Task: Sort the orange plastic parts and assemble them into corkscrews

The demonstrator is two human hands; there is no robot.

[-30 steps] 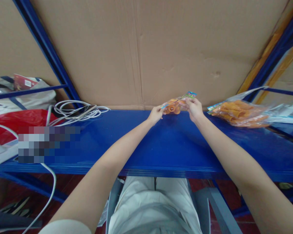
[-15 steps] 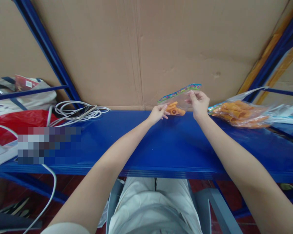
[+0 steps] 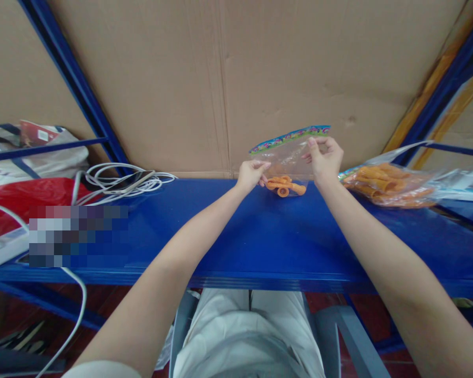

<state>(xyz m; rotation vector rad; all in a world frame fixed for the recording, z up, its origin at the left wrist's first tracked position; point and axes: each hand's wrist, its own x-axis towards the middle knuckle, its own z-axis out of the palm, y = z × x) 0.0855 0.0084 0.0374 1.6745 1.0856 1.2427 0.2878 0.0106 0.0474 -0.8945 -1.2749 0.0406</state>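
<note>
Left hand [image 3: 250, 176] and right hand [image 3: 326, 160] pinch a clear bag [image 3: 284, 157] mid-frame, orange pieces [image 3: 283, 192] low inside; a fuller bag [image 3: 386, 185] lies right of frame

- Exposure: moderate, soft indoor light; its direction cannot be told. Cardboard wall [image 3: 161, 89] fairly evenly lit.
- Below tabletop [image 3: 252, 236]: floor [image 3: 98, 294] in deep shadow, detail poor.
- Sheen: muted, cloudy reflections on the blue paint.
- Glare: small pale highlights on held clear bag [image 3: 291, 152]; stronger streaks on bag of orange pieces [image 3: 390, 184].
- Distortion: wide-angle; blue posts [image 3: 73, 89] splay outward, forearms [image 3: 402, 262] stretch near lower corners.
- Sharpness: slightly soft overall; far right edge smeary.
- Pixelated block [image 3: 79, 236] masks an area at left.
</note>
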